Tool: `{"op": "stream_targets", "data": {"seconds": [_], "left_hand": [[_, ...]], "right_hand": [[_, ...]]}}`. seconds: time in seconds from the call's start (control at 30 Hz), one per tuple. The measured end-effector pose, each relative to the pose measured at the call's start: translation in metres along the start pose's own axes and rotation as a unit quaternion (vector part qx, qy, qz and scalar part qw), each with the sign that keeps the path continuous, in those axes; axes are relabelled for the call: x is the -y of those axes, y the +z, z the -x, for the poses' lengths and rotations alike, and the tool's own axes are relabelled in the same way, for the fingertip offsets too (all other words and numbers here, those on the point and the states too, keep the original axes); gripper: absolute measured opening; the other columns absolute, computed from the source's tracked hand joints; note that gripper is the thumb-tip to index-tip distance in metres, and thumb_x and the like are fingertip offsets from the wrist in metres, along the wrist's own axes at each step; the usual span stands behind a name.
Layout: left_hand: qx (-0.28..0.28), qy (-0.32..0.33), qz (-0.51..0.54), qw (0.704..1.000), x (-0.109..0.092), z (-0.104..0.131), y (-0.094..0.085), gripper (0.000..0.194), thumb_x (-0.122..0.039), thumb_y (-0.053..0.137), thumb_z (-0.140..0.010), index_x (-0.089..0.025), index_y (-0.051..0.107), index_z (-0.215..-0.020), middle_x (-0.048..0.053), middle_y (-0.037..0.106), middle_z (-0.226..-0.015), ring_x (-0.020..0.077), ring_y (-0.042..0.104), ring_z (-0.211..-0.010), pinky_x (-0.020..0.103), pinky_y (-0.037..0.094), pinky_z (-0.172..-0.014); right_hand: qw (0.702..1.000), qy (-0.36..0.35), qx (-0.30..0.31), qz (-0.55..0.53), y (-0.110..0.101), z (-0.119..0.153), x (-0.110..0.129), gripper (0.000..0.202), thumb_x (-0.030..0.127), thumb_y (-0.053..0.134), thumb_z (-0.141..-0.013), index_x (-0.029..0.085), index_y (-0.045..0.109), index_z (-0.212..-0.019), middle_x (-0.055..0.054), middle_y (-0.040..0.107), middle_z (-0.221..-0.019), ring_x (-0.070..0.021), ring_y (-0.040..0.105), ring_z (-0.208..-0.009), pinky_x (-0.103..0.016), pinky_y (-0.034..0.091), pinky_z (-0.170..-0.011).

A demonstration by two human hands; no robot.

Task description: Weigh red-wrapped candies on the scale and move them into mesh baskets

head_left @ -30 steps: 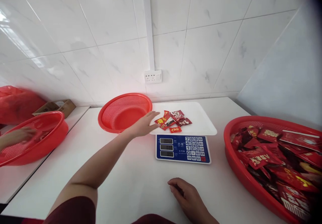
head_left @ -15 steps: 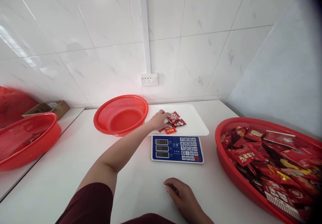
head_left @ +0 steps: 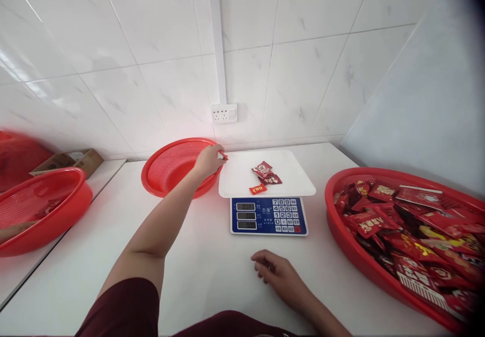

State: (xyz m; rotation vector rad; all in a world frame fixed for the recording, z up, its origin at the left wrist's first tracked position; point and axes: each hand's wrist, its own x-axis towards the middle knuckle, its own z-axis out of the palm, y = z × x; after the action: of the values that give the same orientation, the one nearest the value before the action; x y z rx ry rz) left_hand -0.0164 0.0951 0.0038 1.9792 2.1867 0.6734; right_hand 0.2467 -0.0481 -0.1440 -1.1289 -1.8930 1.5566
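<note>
My left hand (head_left: 209, 161) is closed on a small red snack packet (head_left: 224, 156), whose end sticks out past the fingertips. The hand is over the right rim of a red perforated basket (head_left: 159, 188), beside the scale's white pan (head_left: 291, 175). On that pan lie several red snack packets (head_left: 270, 179), grouped near its middle. Below the pan is the scale's blue keypad panel (head_left: 267, 215) with three small displays. My right hand (head_left: 278, 274) hovers or rests just in front of the panel, fingers loosely curled and apart, holding nothing.
A large red basket (head_left: 337, 221) full of red snack packets stands at the right. At the left, another person's hand (head_left: 17, 231) is in a second red basket (head_left: 81, 203) holding a few packets. A cardboard box (head_left: 89, 162) and a wall socket (head_left: 224, 113) are behind.
My left hand has lifted off the scale pan and moved left to the basket with a red snack packet. Another person's hand has appeared in the left basket. My right hand shifted slightly.
</note>
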Motion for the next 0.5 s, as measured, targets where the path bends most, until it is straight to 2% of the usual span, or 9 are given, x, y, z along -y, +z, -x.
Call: {"op": "stream_targets", "data": {"seconds": [0.07, 0.13, 0.2, 0.27, 0.37, 0.5], "left_hand": [[-0.033, -0.007, -0.026, 0.999, 0.011, 0.007, -0.010, 0.033, -0.024, 0.061, -0.078, -0.020, 0.060, -0.111, 0.013, 0.059, -0.114, 0.0300, 0.057, -0.104, 0.043, 0.045, -0.087], [-0.058, 0.010, -0.046, 0.997, 0.014, 0.017, -0.008, 0.037, -0.028, 0.059, -0.081, -0.017, 0.058, -0.116, 0.018, 0.049, -0.130, 0.0371, 0.043, -0.122, 0.053, 0.034, -0.098], [-0.051, 0.057, -0.051, 0.996, 0.006, 0.027, 0.004, 0.035, -0.033, 0.054, -0.085, -0.017, 0.059, -0.116, 0.016, 0.049, -0.132, 0.0347, 0.038, -0.127, 0.052, 0.027, -0.104], [-0.006, 0.123, -0.040, 0.992, -0.011, 0.038, 0.023, 0.030, -0.037, 0.051, -0.088, -0.019, 0.063, -0.108, 0.011, 0.062, -0.117, 0.0266, 0.048, -0.117, 0.042, 0.033, -0.103], [0.066, 0.202, -0.024, 0.977, -0.041, 0.050, 0.051, 0.029, -0.045, 0.053, -0.086, -0.024, 0.065, -0.102, 0.004, 0.069, -0.103, 0.0205, 0.057, -0.102, 0.032, 0.041, -0.094], [0.102, 0.223, -0.029, 0.969, -0.064, 0.053, 0.068, 0.026, -0.036, 0.053, -0.085, -0.022, 0.063, -0.105, 0.007, 0.067, -0.109, 0.0246, 0.058, -0.102, 0.036, 0.043, -0.090]], "right_hand": [[0.998, -0.029, -0.046, 0.020, -0.018, -0.012, 0.015, 0.026, 0.036, 0.048, -0.082, 0.019, 0.063, -0.095, -0.004, 0.066, -0.077, -0.0184, 0.062, -0.071, -0.030, 0.050, -0.065], [0.987, -0.074, -0.121, 0.079, -0.043, -0.028, 0.035, 0.026, 0.039, 0.049, -0.083, 0.021, 0.065, -0.094, -0.007, 0.068, -0.093, -0.0207, 0.063, -0.085, -0.033, 0.051, -0.073], [0.964, -0.105, -0.201, 0.140, -0.069, -0.048, 0.058, 0.028, 0.039, 0.047, -0.085, 0.022, 0.064, -0.101, -0.008, 0.067, -0.105, -0.0219, 0.062, -0.095, -0.036, 0.050, -0.082], [0.937, -0.107, -0.251, 0.218, -0.090, -0.070, 0.075, 0.030, 0.031, 0.047, -0.086, 0.022, 0.062, -0.111, -0.008, 0.065, -0.114, -0.0226, 0.062, -0.097, -0.039, 0.048, -0.086], [0.903, -0.103, -0.220, 0.354, -0.107, -0.102, 0.087, 0.040, 0.016, 0.047, -0.084, 0.021, 0.058, -0.122, -0.008, 0.061, -0.125, -0.0244, 0.055, -0.113, -0.039, 0.044, -0.095], [0.888, -0.097, -0.136, 0.428, -0.110, -0.131, 0.085, 0.049, 0.009, 0.052, -0.080, 0.023, 0.056, -0.127, -0.006, 0.056, -0.132, -0.0244, 0.051, -0.119, -0.035, 0.043, -0.095]]}}
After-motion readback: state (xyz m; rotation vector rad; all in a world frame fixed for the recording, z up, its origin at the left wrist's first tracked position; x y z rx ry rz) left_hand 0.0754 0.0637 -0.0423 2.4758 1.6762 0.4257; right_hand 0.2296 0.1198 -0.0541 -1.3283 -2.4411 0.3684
